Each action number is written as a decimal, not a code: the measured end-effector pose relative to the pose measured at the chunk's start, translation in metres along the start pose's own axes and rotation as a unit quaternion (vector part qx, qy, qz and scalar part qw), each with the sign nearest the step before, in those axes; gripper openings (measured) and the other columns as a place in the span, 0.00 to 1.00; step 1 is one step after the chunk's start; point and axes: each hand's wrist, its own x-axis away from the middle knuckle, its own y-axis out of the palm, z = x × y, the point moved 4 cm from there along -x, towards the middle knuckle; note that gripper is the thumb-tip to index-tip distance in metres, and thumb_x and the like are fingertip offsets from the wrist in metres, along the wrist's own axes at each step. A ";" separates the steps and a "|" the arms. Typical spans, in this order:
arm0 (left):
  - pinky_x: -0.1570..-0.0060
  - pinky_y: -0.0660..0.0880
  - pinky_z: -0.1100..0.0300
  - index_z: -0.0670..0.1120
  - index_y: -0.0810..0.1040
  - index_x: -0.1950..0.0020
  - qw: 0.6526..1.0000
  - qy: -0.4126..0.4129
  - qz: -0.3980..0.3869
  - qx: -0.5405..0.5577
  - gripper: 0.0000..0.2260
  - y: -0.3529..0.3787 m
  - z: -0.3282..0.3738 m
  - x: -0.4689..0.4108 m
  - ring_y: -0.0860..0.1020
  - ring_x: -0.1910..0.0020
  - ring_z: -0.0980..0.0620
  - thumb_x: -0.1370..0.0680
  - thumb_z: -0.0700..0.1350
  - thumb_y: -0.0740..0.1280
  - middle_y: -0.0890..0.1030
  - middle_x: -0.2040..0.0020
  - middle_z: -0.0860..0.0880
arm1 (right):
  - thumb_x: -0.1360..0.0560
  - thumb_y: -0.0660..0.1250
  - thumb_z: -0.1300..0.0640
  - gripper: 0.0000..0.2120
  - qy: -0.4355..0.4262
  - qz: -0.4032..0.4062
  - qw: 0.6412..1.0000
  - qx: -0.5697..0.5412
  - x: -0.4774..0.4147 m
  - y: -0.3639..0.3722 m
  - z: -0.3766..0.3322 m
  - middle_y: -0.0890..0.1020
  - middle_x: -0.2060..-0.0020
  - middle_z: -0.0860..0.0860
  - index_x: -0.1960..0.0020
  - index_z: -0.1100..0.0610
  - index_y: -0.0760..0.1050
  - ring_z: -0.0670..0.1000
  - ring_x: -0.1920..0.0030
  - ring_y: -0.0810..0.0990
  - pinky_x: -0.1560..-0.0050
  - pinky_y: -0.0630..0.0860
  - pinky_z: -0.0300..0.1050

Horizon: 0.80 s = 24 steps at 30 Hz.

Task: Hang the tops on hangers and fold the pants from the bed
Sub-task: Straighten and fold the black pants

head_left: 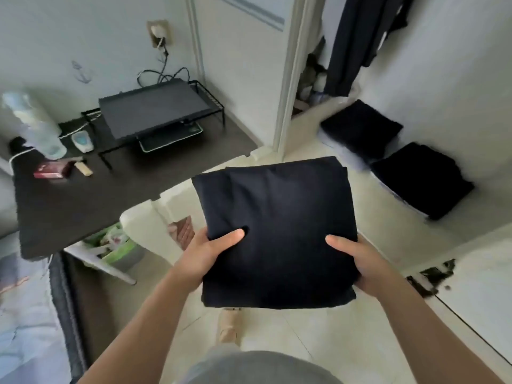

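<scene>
Step in hand, as judged: carrying folded pants to storage.
- Desk (83, 195), left, bearing monitor (155, 112): beside the route, not across it.
- Left hand (205, 256): grips the bundle's near-left edge, thumb on top.
- Folded pants (277, 231): dark square, held above the floor.
- Right hand (360, 264): grips the near-right edge likewise.
- Folded dark pile (421, 181), right, by the wall: likely destination; set-down should be level.

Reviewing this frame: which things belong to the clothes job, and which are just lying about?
Job: folded garment, gripped by left hand and right hand; nearer folded pile; farther folded pile; hanging dark clothes.
Lying about: desk; monitor; clear bottle; red box.
</scene>
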 end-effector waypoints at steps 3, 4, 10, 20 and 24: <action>0.47 0.78 0.58 0.57 0.83 0.42 0.998 -0.003 -0.055 -0.044 0.23 0.037 0.031 -0.063 0.84 0.47 0.55 0.35 0.60 0.78 0.85 0.45 0.56 | 0.39 0.80 0.51 0.34 -0.018 0.101 0.994 -0.042 -0.010 -0.032 -0.017 0.85 0.42 0.49 0.34 0.50 0.76 0.52 0.44 0.85 0.53 0.83 0.45; 0.49 0.79 0.60 0.58 0.81 0.41 0.996 -0.006 -0.067 -0.057 0.25 0.050 0.037 -0.081 0.84 0.49 0.57 0.36 0.61 0.78 0.85 0.46 0.59 | 0.39 0.80 0.51 0.33 -0.023 0.131 0.990 -0.054 -0.011 -0.042 -0.020 0.85 0.42 0.49 0.35 0.50 0.76 0.52 0.45 0.85 0.52 0.82 0.46; 0.45 0.79 0.56 0.58 0.79 0.41 0.978 -0.045 -0.165 -0.118 0.20 0.125 0.056 -0.167 0.84 0.48 0.56 0.31 0.60 0.77 0.85 0.47 0.59 | 0.36 0.77 0.50 0.30 -0.035 0.269 0.952 -0.138 -0.007 -0.086 -0.021 0.86 0.44 0.50 0.35 0.52 0.77 0.53 0.47 0.86 0.52 0.80 0.49; 0.54 0.81 0.59 0.56 0.80 0.45 0.960 -0.093 -0.214 -0.155 0.14 0.219 0.070 -0.288 0.85 0.53 0.55 0.28 0.56 0.76 0.86 0.52 0.58 | 0.42 0.83 0.45 0.36 -0.053 0.320 0.919 -0.223 -0.065 -0.153 -0.042 0.85 0.43 0.50 0.36 0.50 0.78 0.54 0.45 0.85 0.56 0.83 0.45; 0.45 0.81 0.51 0.50 0.81 0.40 0.960 -0.092 -0.196 -0.179 0.19 0.260 0.082 -0.332 0.85 0.51 0.50 0.27 0.54 0.77 0.87 0.51 0.53 | 0.43 0.84 0.42 0.28 -0.065 0.306 0.918 -0.245 -0.103 -0.193 -0.062 0.85 0.43 0.49 0.45 0.43 0.83 0.53 0.44 0.85 0.53 0.83 0.46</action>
